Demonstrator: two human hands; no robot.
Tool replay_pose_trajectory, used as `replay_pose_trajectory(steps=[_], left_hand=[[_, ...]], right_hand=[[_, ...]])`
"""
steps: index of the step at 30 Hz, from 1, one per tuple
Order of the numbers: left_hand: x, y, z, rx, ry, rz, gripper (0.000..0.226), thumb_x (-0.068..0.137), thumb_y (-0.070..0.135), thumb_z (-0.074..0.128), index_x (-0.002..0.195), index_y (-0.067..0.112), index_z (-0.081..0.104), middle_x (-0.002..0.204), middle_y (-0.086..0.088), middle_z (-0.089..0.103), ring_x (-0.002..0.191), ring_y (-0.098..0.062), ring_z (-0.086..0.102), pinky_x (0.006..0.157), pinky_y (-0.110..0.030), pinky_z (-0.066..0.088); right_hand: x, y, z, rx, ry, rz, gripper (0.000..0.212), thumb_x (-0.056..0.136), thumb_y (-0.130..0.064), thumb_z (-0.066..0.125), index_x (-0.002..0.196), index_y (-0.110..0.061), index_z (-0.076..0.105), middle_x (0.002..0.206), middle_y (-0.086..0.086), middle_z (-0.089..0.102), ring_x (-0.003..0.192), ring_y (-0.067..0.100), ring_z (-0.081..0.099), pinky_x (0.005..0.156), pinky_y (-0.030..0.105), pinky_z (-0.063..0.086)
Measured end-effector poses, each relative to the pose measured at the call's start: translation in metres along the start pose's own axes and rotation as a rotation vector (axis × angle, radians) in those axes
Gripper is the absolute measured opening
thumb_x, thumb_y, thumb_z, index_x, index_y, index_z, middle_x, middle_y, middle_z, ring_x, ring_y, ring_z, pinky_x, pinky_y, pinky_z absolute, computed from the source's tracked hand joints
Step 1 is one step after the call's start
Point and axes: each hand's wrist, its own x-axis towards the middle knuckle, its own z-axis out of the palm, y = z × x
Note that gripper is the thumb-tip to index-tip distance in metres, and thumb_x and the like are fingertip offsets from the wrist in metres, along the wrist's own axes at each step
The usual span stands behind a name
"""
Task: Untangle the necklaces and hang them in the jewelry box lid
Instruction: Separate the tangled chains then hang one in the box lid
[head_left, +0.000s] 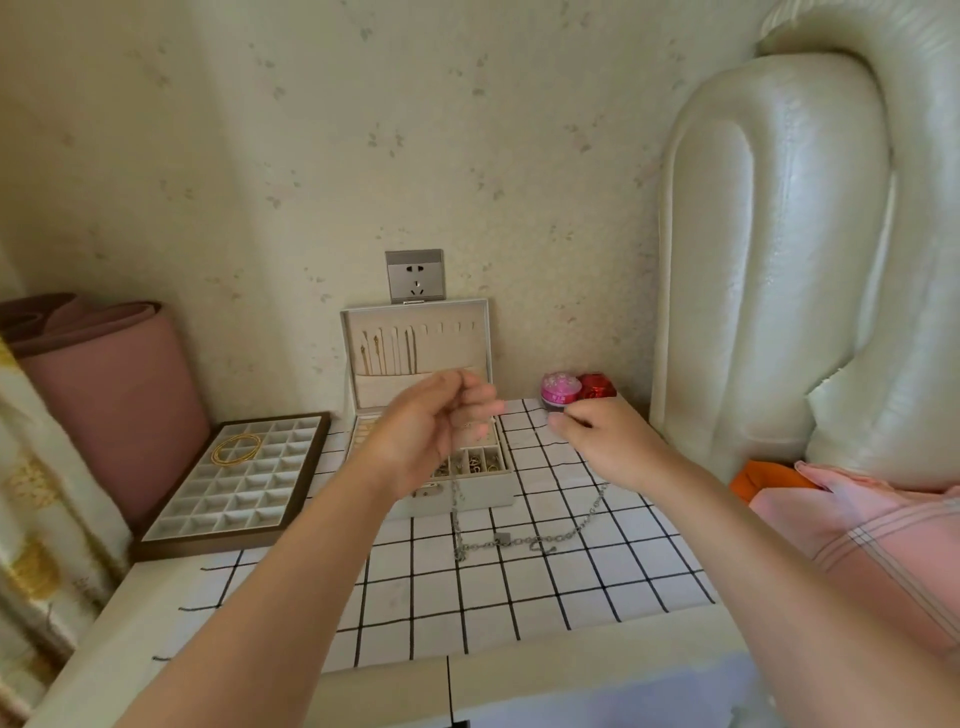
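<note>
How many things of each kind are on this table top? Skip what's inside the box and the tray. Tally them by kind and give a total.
Jewelry box: 1
Compartment tray: 1
Small containers: 2 (pink container, red container)
Silver chain: 1
Checked cloth: 1
Total: 6

The box (470, 500) stands on the cloth (519, 597) by the wall (467, 156), its lid (415, 332) upright behind, under the socket (415, 275). The tray (228, 488) lies left of the box, bangles (236, 449) in it. A chain (501, 538) lies on the cloth before the box, perhaps touching it. Two pots (561, 389) sit back right.
</note>
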Motion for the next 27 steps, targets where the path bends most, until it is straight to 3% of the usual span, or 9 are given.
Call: replay_pose_trajectory(steps=[2,4,6,9,12,15,18,24,27], left_hand=[[0.003,-0.015,0.015,0.155,-0.060,-0.014,0.027,0.108,0.023,0.035,0.120,0.015,0.059,0.117,-0.010,0.071,0.108,-0.024,0.070,0.088,-0.035,0.057],[0.004,-0.027,0.024,0.333,-0.090,-0.042,0.033,0.108,0.028,0.039,0.138,0.034,0.049,0.121,-0.003,0.070,0.110,-0.026,0.069,0.097,-0.039,0.052],[0.006,-0.034,0.030,0.452,-0.120,-0.078,0.038,0.107,0.030,0.041,0.143,0.042,0.040,0.115,-0.001,0.072,0.101,-0.027,0.072,0.096,-0.040,0.050],[0.007,-0.038,0.032,0.586,-0.212,-0.070,0.038,0.104,0.026,0.050,0.140,0.037,0.045,0.097,-0.002,0.072,0.079,-0.024,0.068,0.091,-0.044,0.050],[0.007,-0.036,0.031,0.504,-0.229,-0.061,0.040,0.102,0.018,0.054,0.131,0.044,0.048,0.078,-0.004,0.060,0.066,-0.021,0.054,0.072,-0.035,0.049],[0.007,-0.034,0.029,0.419,-0.293,-0.082,0.041,0.098,0.023,0.057,0.136,0.034,0.051,0.069,-0.004,0.050,0.062,-0.019,0.048,0.062,-0.030,0.043],[0.008,-0.035,0.028,0.406,-0.342,-0.096,0.039,0.094,0.025,0.059,0.133,0.027,0.058,0.064,-0.003,0.040,0.058,-0.017,0.043,0.061,-0.029,0.042],[0.014,-0.023,0.016,0.501,-0.125,-0.030,0.021,0.098,0.020,0.059,0.111,0.015,0.074,0.057,0.000,0.037,0.057,-0.017,0.046,0.083,-0.041,0.050],[0.017,-0.016,0.014,0.533,-0.097,-0.020,0.021,0.098,0.018,0.059,0.113,0.007,0.068,0.059,-0.001,0.051,0.058,-0.017,0.051,0.096,-0.050,0.050]], right_hand=[[-0.002,-0.006,0.003,-0.009,0.007,-0.079,0.043,0.103,-0.037,0.048,0.065,-0.018,0.052,0.053,-0.007,0.047,0.048,0.008,0.042,0.055,0.034,0.036],[-0.003,-0.011,0.004,0.014,0.039,-0.125,0.038,0.104,-0.037,0.048,0.068,-0.026,0.057,0.057,-0.014,0.056,0.052,0.005,0.049,0.056,0.031,0.039],[-0.003,-0.014,0.006,0.023,0.092,-0.179,0.035,0.103,-0.032,0.052,0.068,-0.033,0.054,0.059,-0.013,0.056,0.059,0.000,0.053,0.053,0.018,0.035],[-0.002,-0.015,0.010,0.085,0.119,-0.148,0.014,0.098,-0.033,0.061,0.084,-0.032,0.060,0.082,-0.014,0.061,0.076,-0.007,0.055,0.067,0.010,0.038],[0.001,-0.021,0.018,0.418,0.063,0.039,0.019,0.093,-0.030,0.069,0.105,-0.027,0.054,0.098,-0.012,0.067,0.075,-0.005,0.059,0.074,0.023,0.047],[0.002,-0.025,0.019,0.751,-0.063,0.192,0.034,0.094,-0.019,0.069,0.118,-0.022,0.045,0.066,-0.005,0.064,0.045,0.014,0.043,0.046,0.030,0.040],[0.003,-0.022,0.014,0.854,-0.137,0.202,0.033,0.095,-0.011,0.066,0.125,-0.015,0.053,0.061,-0.005,0.055,0.046,0.012,0.034,0.044,0.029,0.037],[-0.001,-0.015,-0.004,0.644,-0.228,0.163,0.008,0.093,-0.027,0.069,0.095,-0.020,0.073,0.057,-0.007,0.036,0.051,0.010,0.029,0.048,0.026,0.026],[-0.002,-0.017,-0.012,0.648,-0.356,0.138,0.033,0.098,-0.035,0.060,0.067,-0.033,0.072,0.060,-0.004,0.035,0.052,0.012,0.027,0.052,0.028,0.027]])
